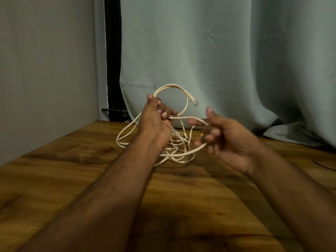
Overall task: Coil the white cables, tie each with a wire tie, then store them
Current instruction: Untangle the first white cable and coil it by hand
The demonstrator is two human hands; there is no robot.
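Brown wood-grain worktop (181, 197): smooth, low sheen, dark knots. Thin cream-white plastic-sheathed cable (171, 86): smooth, slightly glossy; clear plastic plug (193, 100) at its end. Pale grey-green cloth curtain (200, 51): matt, softly creased. Grey wall (45, 60): matt, smooth.

The right hand (225, 137) is blurred, and the left hand (156, 120) hides part of the tangled cable (174, 142).
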